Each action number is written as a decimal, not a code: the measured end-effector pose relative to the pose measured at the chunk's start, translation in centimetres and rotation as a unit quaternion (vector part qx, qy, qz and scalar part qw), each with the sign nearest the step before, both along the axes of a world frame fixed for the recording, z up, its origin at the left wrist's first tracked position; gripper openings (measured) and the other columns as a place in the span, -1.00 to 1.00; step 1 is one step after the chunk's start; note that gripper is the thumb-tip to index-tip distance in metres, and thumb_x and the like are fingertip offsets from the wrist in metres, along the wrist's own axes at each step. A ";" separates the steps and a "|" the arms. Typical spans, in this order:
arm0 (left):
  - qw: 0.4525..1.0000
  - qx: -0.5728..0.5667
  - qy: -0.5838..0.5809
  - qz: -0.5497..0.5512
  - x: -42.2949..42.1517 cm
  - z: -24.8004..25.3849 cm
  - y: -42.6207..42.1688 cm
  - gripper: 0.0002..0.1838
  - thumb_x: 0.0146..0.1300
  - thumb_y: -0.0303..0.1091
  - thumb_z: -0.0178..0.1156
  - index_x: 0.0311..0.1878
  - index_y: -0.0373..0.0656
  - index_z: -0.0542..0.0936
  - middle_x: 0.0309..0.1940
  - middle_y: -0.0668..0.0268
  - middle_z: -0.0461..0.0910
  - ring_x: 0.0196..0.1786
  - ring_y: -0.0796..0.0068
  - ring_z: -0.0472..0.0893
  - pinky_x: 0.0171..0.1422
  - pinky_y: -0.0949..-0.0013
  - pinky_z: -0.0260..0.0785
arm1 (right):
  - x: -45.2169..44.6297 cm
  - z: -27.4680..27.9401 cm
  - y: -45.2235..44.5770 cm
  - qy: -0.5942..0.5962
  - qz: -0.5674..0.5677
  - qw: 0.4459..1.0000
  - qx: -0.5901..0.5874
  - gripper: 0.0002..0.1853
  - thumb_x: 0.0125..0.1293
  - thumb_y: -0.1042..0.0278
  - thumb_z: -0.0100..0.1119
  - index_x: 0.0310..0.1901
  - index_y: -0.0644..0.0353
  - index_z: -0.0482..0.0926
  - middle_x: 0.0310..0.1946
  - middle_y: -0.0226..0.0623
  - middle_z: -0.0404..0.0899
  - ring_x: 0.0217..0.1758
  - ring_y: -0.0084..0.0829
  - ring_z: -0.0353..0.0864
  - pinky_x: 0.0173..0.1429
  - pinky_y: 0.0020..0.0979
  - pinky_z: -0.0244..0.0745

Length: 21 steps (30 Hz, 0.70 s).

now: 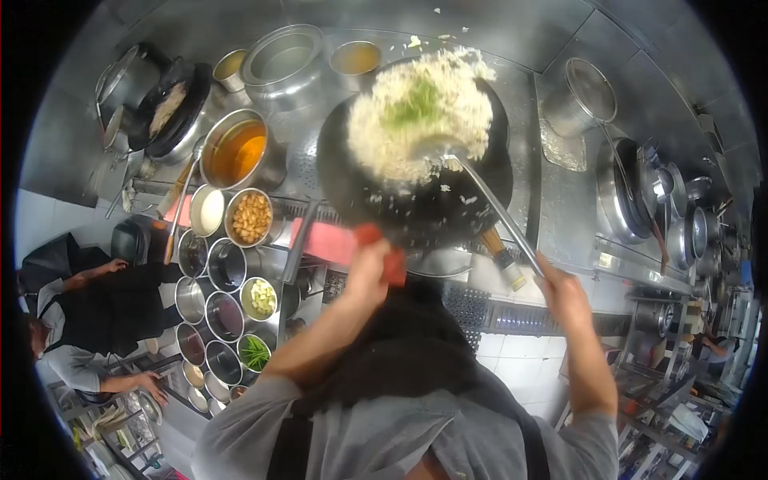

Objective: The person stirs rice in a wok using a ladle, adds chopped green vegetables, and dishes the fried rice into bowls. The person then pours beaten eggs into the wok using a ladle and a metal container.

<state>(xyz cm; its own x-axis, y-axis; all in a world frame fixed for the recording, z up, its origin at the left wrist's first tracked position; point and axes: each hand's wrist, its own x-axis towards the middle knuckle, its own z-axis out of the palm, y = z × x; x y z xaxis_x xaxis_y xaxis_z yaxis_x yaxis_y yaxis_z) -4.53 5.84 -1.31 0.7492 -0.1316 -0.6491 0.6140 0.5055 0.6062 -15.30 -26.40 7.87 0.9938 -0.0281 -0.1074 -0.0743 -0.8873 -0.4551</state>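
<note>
A mass of white rice (448, 96) with chopped greens (416, 100) on top is blurred by motion in and above a black wok (448, 212), and loose grains are in the air. My left hand (366, 276) is closed around a red cloth (394, 266) at the wok's near rim; any handle under the cloth is hidden. In my right hand (564, 292) is the end of a long metal ladle (500, 206). The ladle's bowl reaches into the rice and is partly covered by it.
Left of the wok stand a pot of orange liquid (238, 152), a tin of brown cubes (250, 218) and several ingredient tins (226, 316). A bamboo brush (504, 260) lies near the wok. A strainer (590, 90) sits right. Another person (88, 312) stands at far left.
</note>
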 end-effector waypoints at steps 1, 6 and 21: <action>0.999 -0.043 -0.002 0.000 2.3 0.5 -0.3 -0.84 0.13 -0.50 -0.01 -0.21 -0.09 0.44 -0.44 0.27 0.49 -0.48 0.42 0.50 -0.53 0.30 0.33 | -0.6 0.8 -0.5 0.027 0.007 1.000 0.011 -0.48 0.25 0.38 0.20 0.27 0.06 0.41 -0.32 0.15 0.57 -0.24 0.11 0.57 -0.15 -0.06 0.44; 0.996 -0.005 -0.055 -0.068 10.5 -4.9 -2.5 -0.97 0.18 -0.44 0.06 -0.36 -0.14 0.47 -0.54 0.32 0.46 -0.48 0.43 0.48 -0.48 0.31 0.32 | 2.7 -3.2 -0.3 0.042 0.004 0.997 -0.069 -0.50 0.30 0.27 0.13 0.27 0.09 0.40 -0.33 0.11 0.59 -0.26 0.08 0.59 -0.14 -0.08 0.48; 0.993 0.021 -0.059 -0.104 11.8 -7.6 -4.1 -0.94 0.17 -0.44 0.02 -0.39 -0.15 0.46 -0.54 0.28 0.48 -0.54 0.40 0.47 -0.54 0.29 0.28 | 4.9 -7.8 0.6 -0.011 -0.042 0.997 -0.065 -0.54 0.28 0.33 0.12 0.24 0.03 0.43 -0.42 0.09 0.57 -0.30 0.06 0.58 -0.19 -0.02 0.46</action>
<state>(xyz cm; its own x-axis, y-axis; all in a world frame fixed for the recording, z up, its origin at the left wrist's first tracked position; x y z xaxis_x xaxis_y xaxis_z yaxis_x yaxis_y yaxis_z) 7.27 1.78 -8.94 0.7803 -0.2648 -0.5665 0.6253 0.3481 0.6985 -10.41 -25.76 0.08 0.9896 -0.1229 -0.0754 -0.1413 -0.9300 -0.3394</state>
